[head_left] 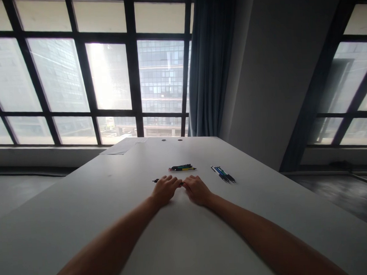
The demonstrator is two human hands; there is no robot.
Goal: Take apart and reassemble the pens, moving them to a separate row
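Observation:
A dark pen (155, 180) lies crosswise low over the white table, with one end sticking out to the left of my left hand (166, 189). That hand is closed around it. Fingers pinched, my right hand (197, 190) meets the pen's other end, which shows as a small dark bit between the two hands. Most of the pen is hidden by the fingers. Just beyond the hands is a loose pile of pens (182, 168), dark with yellow, green and red parts. To the right, several pens (223, 174) with blue, white and green barrels lie side by side at a slant.
The long white table (152, 254) stretches away toward the windows. Sheets of paper (119, 147) lie at its far left corner. Two dark round spots (180, 140) mark the far end. A blue curtain (207, 70) hangs behind, beside a grey pillar (266, 75).

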